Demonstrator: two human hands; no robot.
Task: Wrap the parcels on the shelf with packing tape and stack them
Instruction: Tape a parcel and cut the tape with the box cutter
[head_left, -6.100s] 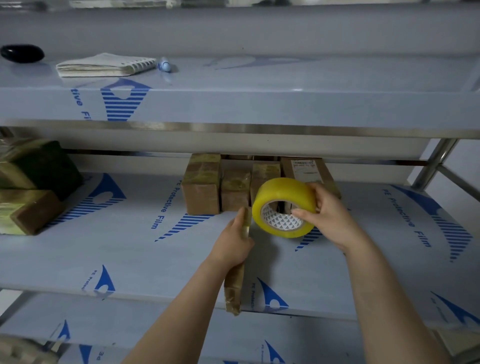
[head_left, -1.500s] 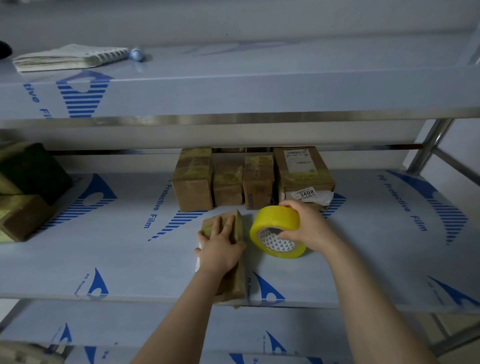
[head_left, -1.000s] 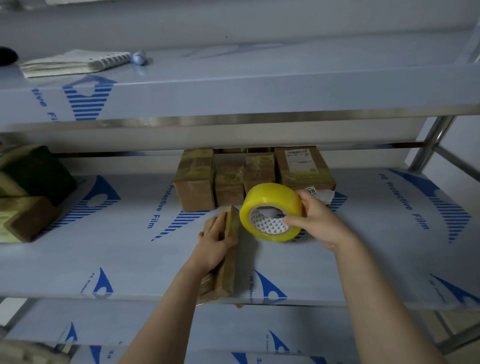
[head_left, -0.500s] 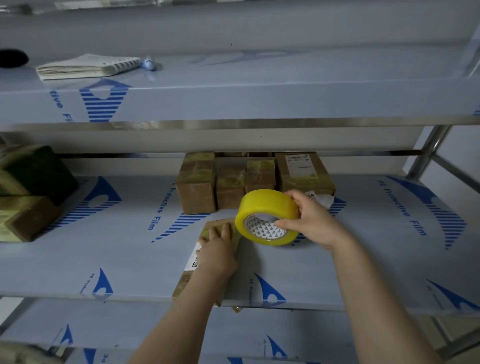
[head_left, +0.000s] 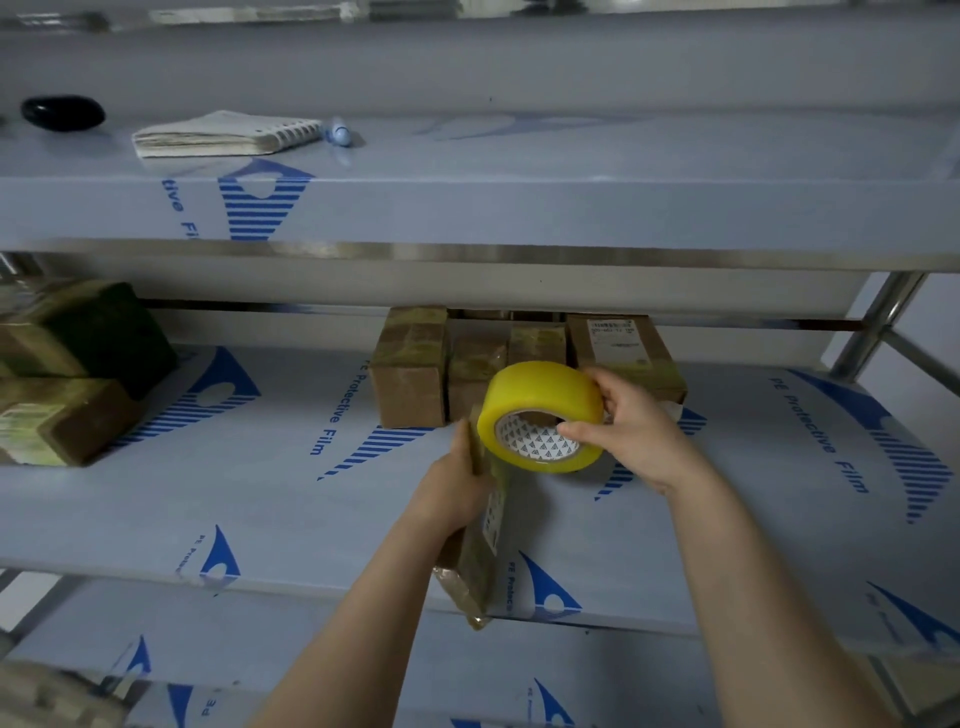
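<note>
I grasp the flat parcel (head_left: 484, 564) on edge in my left hand (head_left: 454, 491) over the shelf (head_left: 249, 499) lip, so tape can pass round it. At its 3 o'clock, my right hand (head_left: 636, 434) fingers (head_left: 574, 430) clutch the yellow tape roll (head_left: 540, 397). Taped parcels (head_left: 410, 379) stand at 12 o'clock.

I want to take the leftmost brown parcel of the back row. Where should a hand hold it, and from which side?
Probably come from the front-left. The leftmost parcel stands upright with its left face free, while its right face is crowded by the neighbouring parcel. Slide it forward first, then grip across its narrow width.
</note>
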